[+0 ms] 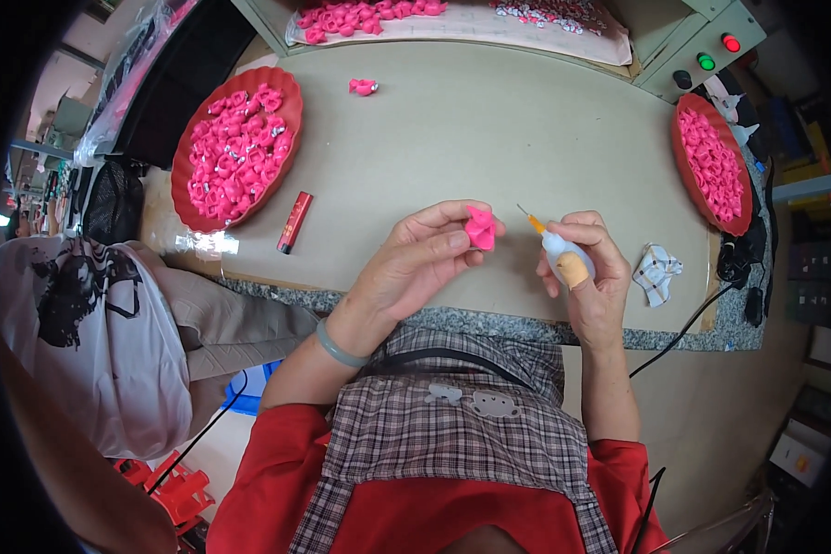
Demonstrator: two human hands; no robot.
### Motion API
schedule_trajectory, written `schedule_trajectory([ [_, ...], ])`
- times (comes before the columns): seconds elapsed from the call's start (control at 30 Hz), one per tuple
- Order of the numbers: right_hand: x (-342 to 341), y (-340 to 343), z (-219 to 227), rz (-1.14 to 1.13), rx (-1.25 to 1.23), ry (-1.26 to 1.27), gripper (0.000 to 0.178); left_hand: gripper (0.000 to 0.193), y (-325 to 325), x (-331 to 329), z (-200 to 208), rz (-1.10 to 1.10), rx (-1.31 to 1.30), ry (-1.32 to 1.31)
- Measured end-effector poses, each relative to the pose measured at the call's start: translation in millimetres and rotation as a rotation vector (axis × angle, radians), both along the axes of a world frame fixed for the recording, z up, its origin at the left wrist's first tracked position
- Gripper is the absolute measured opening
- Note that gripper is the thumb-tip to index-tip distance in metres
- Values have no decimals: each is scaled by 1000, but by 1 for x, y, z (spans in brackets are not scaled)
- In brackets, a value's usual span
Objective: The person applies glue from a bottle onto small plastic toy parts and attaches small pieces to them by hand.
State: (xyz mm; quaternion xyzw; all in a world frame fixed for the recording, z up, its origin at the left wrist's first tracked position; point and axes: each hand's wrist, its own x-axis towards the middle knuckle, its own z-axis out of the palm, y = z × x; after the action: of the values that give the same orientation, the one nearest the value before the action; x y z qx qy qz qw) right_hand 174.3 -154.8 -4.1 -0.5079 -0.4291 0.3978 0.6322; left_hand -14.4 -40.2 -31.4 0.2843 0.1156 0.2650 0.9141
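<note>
Both hands (422,251) (593,272) grip, held near each other.

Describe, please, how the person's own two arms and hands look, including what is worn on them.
Short red sleeves cover the upper arms. Above the left hand, the wrist wears a grey-green bracelet. On the right hand, a tan cover wraps the thumb.

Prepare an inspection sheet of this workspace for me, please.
Surface: beige tabletop, speckled front edge.
Work items: held pink piece; white bottle, orange tip apart from the piece; left bowl and right bowl, both holding small pink pieces.
Clutter: red tube, checked cloth, loose pink piece.
Hands: left hand holds the pink piece; right hand holds the bottle.
Cables: black cable over the front edge, right side.
Surroundings: shelf unit behind; another person at left.
</note>
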Motion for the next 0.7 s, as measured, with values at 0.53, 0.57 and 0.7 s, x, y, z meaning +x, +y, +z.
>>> schedule_trajectory([
  [0.53,-5,-7,-1,-241,74,261,48,27,-10,-4,0,39,242,132],
  [0.57,-4,-8,0,-251,70,231,48,27,-9,-4,-1,37,247,132],
  [0.7,-3,-9,0,-269,78,217,47,28,-10,-4,5,15,161,132],
])
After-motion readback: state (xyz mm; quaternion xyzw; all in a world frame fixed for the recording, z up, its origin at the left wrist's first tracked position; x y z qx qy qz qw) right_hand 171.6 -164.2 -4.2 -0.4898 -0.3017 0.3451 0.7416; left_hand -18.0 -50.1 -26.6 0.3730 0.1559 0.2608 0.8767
